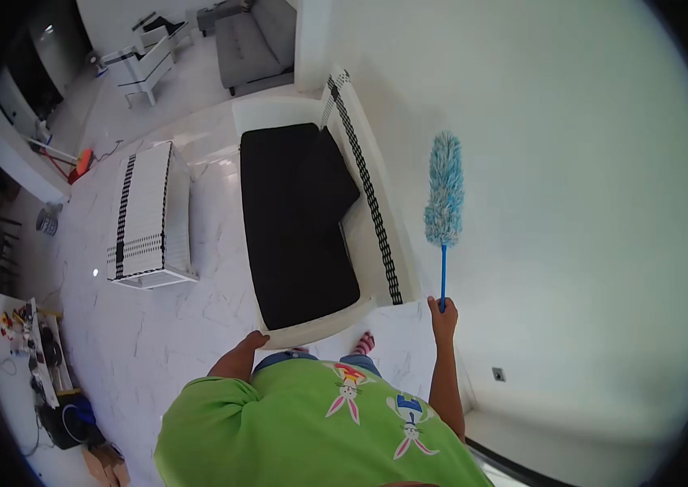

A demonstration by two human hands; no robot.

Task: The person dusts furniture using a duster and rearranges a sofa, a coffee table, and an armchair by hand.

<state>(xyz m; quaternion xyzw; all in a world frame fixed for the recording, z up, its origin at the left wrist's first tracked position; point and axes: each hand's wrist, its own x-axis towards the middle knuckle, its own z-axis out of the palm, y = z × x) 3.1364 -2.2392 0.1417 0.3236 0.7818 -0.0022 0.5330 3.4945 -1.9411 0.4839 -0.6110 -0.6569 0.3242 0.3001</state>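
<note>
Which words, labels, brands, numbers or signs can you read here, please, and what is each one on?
No text can be read with certainty.
Green shirt: red-and-yellow and blue letter-like shapes by the printed rabbits, too small to read.
Duster: no lettering shows.
Brown box: any print is too small to make out.

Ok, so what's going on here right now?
The right hand holds a fluffy blue-and-grey duster upright by its thin blue handle, before a pale wall; contact with the wall isn't clear. The left hand appears to touch the near arm of a white sofa with black cushions.
</note>
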